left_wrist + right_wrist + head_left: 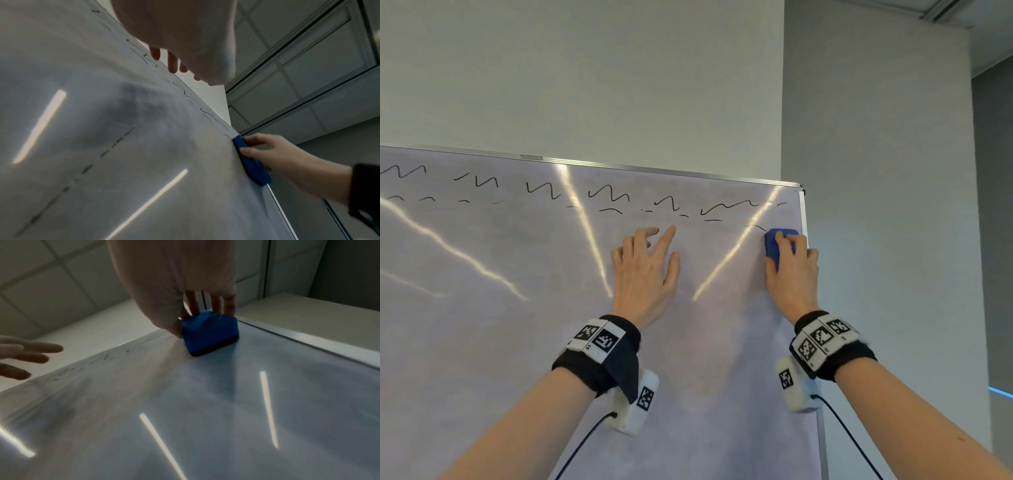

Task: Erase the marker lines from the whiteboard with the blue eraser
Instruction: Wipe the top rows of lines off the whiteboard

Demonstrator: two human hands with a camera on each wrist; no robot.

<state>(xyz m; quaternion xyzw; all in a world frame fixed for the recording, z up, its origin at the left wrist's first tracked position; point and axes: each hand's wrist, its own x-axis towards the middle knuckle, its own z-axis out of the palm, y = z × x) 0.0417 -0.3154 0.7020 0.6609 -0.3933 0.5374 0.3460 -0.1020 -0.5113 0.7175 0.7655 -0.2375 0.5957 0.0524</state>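
The whiteboard (517, 342) fills the left and middle of the head view, its metal frame running along the top and down the right edge. Black marker lines (606, 193) run in a band just under the top frame: short zigzags and waves from the far left edge across to the right, with small dashes beneath them. Below that band the surface is bare apart from a faint grey smear and bright streaks of reflected light.

Near the middle, the left hand (645, 270) is held up at the board just below the marks, its fingers (666, 236) straight and spread apart, holding nothing. In the right wrist view those fingers appear to stand a little off the surface, though whether the palm touches cannot be told. A black wristband with printed square markers wraps the wrist, with a white camera unit and cable beneath it.

Further right, the eraser (772, 246) sits flat against the board at its upper right corner, just beside the right frame and touching the end of the last low stroke. The right hand (792, 270) grips it, thumb on its left side and fingers (228, 305) curled over the top and far side, pressing it to the surface. That wrist wears the same band and camera.

Right of the board stands a plain wall (876, 171).
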